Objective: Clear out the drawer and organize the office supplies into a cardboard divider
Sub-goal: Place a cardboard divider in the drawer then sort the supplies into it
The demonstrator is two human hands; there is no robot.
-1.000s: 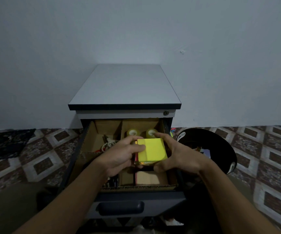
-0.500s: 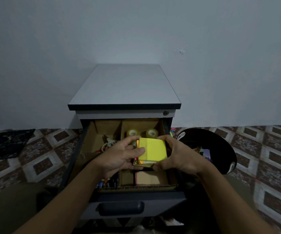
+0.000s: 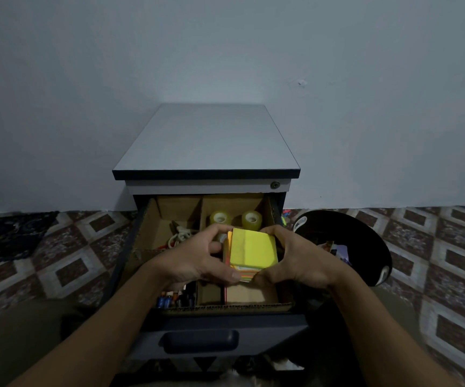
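Observation:
A stack of sticky notes (image 3: 253, 251), yellow on top with coloured layers below, is held over the open drawer (image 3: 220, 328). My left hand (image 3: 195, 258) grips its left side and my right hand (image 3: 295, 261) grips its right side, thumbs at the near edge. Below sits the cardboard divider (image 3: 153, 227) inside the drawer. Two clear tape rolls (image 3: 249, 219) stand in the back right compartment. A white cable or clip bundle (image 3: 179, 236) lies in the back left one. Pens (image 3: 169, 300) fill the front left slot.
The drawer belongs to a small grey-topped cabinet (image 3: 209, 141) against a pale wall. A black round bin (image 3: 348, 244) with scraps stands on the right on the patterned tile floor (image 3: 435, 261). Dark cloth (image 3: 10, 233) lies at the far left.
Both hands have kept hold of the sticky note stack and shifted it slightly toward me and lower over the divider's right side.

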